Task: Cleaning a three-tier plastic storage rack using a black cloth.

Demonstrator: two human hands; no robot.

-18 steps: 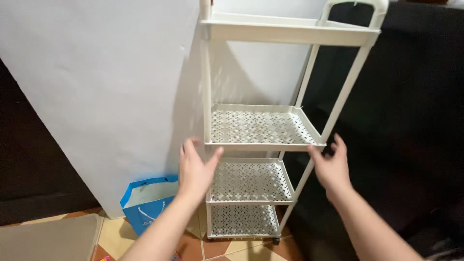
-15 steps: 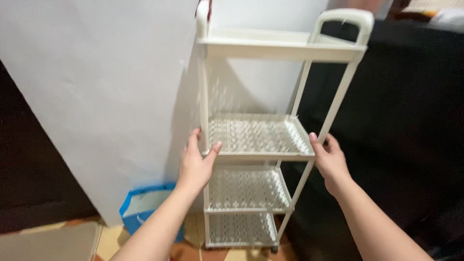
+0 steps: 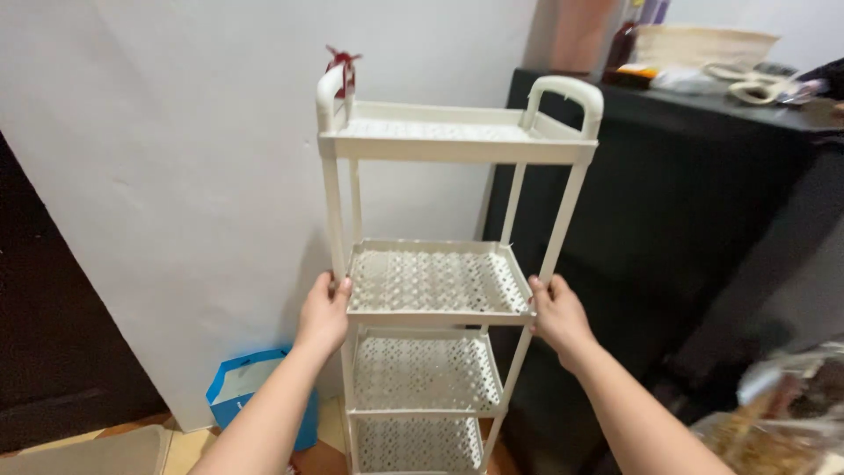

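Nearest the camera, two bare forearms rise from the bottom edge toward a tall cream plastic shelf rack (image 3: 440, 290). The left hand (image 3: 323, 314) grips the rack's front left post at the height of the second tray (image 3: 435, 283), its fingers (image 3: 338, 290) curled around the post and pressed close together. The right hand (image 3: 557, 315) holds the front right corner of that same tray, fingers wrapped around the post with the thumb lying along the tray's front edge (both hands are closed on the frame, not merely resting against it).

The rack stands upright on the tiled floor (image 3: 189, 449), between the white wall (image 3: 176, 176) on the left and a black cabinet (image 3: 686, 220) on the right. It has four perforated trays stacked one above the other; the two lower ones (image 3: 426, 374) show below the hands, and the top tray (image 3: 440, 134) carries a looped handle (image 3: 567, 92) at each end. Something small and red (image 3: 341, 63) sits at the left handle; what it is cannot be told.

Low on the left, a blue paper bag (image 3: 251, 391) leans by the wall, just beside the rack's foot. At the lower right corner lies a clear plastic bag (image 3: 774, 413) with brownish contents.

Farthest back, the cabinet's worktop bears a dark bottle (image 3: 622, 44), a pale woven basket (image 3: 703, 44) and some smaller blurred items.
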